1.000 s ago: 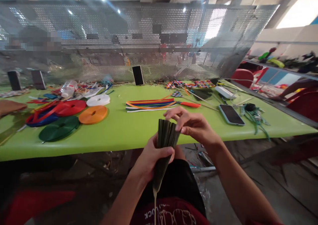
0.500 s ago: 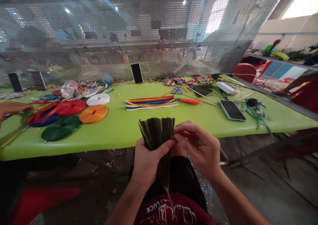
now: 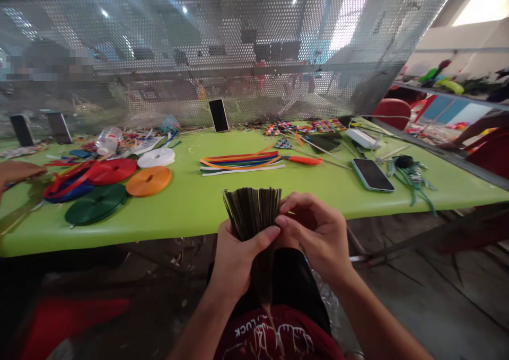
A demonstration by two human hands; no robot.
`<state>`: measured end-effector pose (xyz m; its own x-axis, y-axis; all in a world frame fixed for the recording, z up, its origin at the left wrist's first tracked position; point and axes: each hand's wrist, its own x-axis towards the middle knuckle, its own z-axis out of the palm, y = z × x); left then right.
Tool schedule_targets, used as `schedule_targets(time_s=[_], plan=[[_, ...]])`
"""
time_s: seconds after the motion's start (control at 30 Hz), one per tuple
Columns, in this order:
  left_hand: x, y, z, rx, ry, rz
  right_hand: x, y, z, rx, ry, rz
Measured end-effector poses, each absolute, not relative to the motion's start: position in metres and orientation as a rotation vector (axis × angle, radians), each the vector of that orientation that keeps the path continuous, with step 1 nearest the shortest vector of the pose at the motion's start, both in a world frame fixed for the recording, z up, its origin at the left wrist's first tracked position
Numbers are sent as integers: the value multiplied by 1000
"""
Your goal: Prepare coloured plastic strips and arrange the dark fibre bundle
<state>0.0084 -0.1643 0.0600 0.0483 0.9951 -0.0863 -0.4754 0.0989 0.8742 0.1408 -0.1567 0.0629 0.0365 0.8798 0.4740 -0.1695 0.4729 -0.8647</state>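
Observation:
A dark, pleated leaf bundle fans out upright above my lap, its narrow end pointing down at my shirt. My left hand is wrapped round its middle, thumb across the front. At the bundle's upper right edge, the thumb and forefinger of my right hand pinch its outermost fold. Beyond the bundle, colored strips lie on the green table, with an orange-handled tool at their right end.
Ribbon rolls, orange, green, red and white, lie at left, near another person's hand. A phone and teal cord bundle are at right. Another phone leans against the mesh screen.
My right hand's thumb and forefinger have closed in on the bundle's right edge. My left hand keeps its hold, and the view has shifted slightly.

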Motion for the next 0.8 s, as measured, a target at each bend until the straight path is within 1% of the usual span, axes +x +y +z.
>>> schedule_targets(time_s=[0.2,0.4,0.67,0.8], plan=[[6,-164,61,747,827,1264,143,-154,61,-644,-1233,1135],[6,-163,59,774,824,1252,144,-152,59,-617,-1183,1228],[6,-163,54,858,1057,1329,148,-160,70,-870,-1394,931],[9,-165,56,915,1134,1334,152,-159,72,-934,-1564,672]])
